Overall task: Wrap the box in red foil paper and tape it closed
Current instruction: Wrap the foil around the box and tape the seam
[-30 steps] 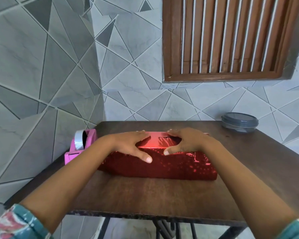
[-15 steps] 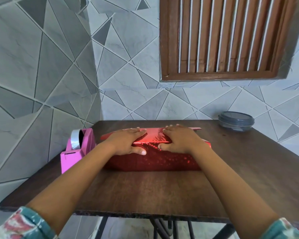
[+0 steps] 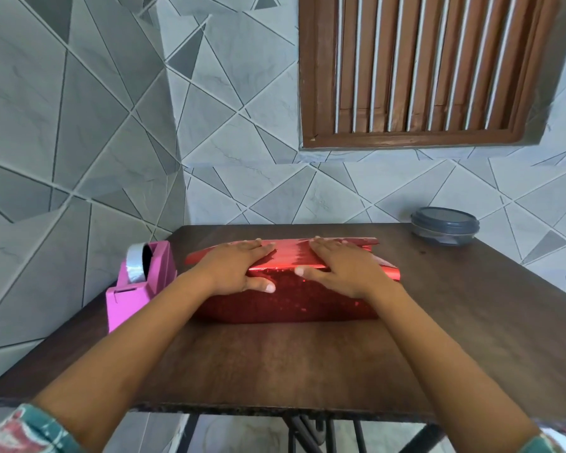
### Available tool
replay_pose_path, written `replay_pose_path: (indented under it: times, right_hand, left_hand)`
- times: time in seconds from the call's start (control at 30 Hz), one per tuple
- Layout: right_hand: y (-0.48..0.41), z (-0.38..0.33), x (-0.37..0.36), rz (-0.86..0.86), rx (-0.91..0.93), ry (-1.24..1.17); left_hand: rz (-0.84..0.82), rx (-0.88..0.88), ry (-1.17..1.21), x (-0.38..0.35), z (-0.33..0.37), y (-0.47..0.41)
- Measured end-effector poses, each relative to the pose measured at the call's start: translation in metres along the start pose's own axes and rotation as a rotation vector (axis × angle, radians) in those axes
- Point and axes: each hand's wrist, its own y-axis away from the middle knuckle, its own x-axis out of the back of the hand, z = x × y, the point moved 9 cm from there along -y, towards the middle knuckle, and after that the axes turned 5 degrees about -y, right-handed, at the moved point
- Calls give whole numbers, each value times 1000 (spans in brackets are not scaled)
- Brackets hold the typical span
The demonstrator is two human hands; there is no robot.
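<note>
Left hand [image 3: 234,266] and right hand [image 3: 339,269] lie flat, fingers straight and close together, pressing glossy red foil paper [image 3: 291,256] onto the box [image 3: 288,302] beneath their palms. Thumbs hang over its near face. A pink plastic tape dispenser [image 3: 141,282] stands left of the fingers on the dark wooden table [image 3: 275,364].

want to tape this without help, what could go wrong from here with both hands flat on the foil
1. The left hand and right hand both press the foil flat. Lifting one to reach the dispenser may let the fold spring open.
2. No tape shows on the fold, so only hand pressure seems to hold it.
3. The foil's right end juts out unfolded and could crease or tear.
</note>
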Motion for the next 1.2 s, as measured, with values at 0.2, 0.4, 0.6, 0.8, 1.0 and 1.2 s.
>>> replay_pose_path:
  times: [0.2, 0.4, 0.6, 0.8, 1.0, 1.2]
  right_hand:
    - [4, 33, 20, 38, -187, 124]
    - [-14, -26, -5, -59, 15, 29]
    - [-9, -25, -4, -23, 37, 22]
    - [-13, -21, -10, -92, 61, 21]
    - [-22, -23, -5, -59, 64, 22]
    - [-27, -23, -3, -81, 64, 27]
  left_hand:
    - [-19, -2, 17, 3, 5, 1]
    - [-37, 4, 0, 6, 7, 2]
    - [-2, 9, -27, 8, 4, 3]
    - [-22, -5, 26, 10, 0, 3]
    - [-44, -28, 43, 13, -10, -6]
    - [7, 18, 27, 13, -15, -8]
